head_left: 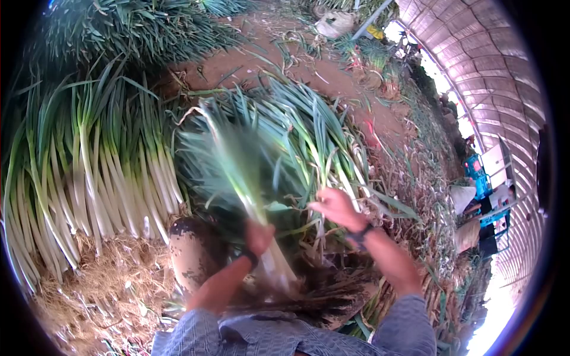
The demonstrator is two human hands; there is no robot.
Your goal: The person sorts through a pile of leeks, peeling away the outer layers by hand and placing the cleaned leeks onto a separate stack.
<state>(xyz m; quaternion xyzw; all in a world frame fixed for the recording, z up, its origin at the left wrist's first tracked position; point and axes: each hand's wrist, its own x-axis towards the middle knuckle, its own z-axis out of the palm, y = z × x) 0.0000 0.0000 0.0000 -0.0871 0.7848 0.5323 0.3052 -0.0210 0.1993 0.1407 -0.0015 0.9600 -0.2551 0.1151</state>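
My left hand [259, 236] is wrapped round a bundle of long green onions [274, 264], white ends toward me and green tops pointing away. Motion blurs the leaves and the root end. To the right, my right hand [339, 209] is closed, its fingertips pinched together near loose leaves and stalks. What it grips, if anything, I cannot make out. Just beyond both hands lies a pile of green onions [309, 121], leaves fanned away from me. A black band circles each wrist.
A thick row of green onions [95, 172] lies at left, with tangled roots [113, 279] toward me. More green tops [142, 35] are heaped at the far left. My knee [193, 252] is beside the row. Leaf scraps cover the ground at right, near a blue vehicle [478, 175].
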